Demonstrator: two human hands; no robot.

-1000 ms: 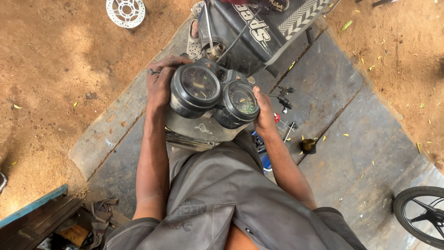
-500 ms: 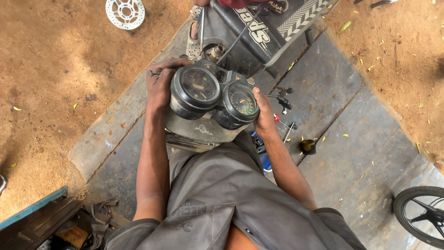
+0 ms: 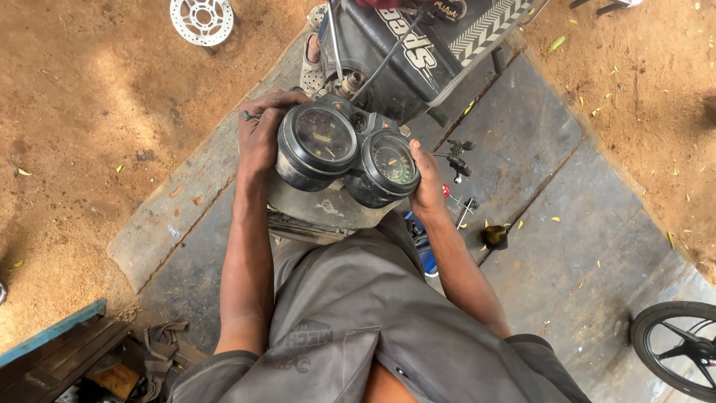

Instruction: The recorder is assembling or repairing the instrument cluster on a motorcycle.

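Left hand [image 3: 261, 138] and right hand [image 3: 427, 183] clasping round black twin-dial gauge cluster [image 3: 347, 153], glassy faces, grimy plastic

Far side of twin-dial instrument cluster [image 3: 349, 153] hidden; left hand [image 3: 261, 138] fingertips concealed behind it. Motorcycle body [image 3: 418, 45] cut off at far edge. Black wheel [image 3: 675, 351] cropped at near right. Brake disc [image 3: 201, 19] clipped at far left. Small parts [image 3: 456, 153] beside right hand [image 3: 426, 186] too small to identify.

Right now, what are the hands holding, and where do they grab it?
The black twin-dial motorcycle gauge cluster. The left hand grips its left dial's outer side; the right hand grips the right dial's outer edge.
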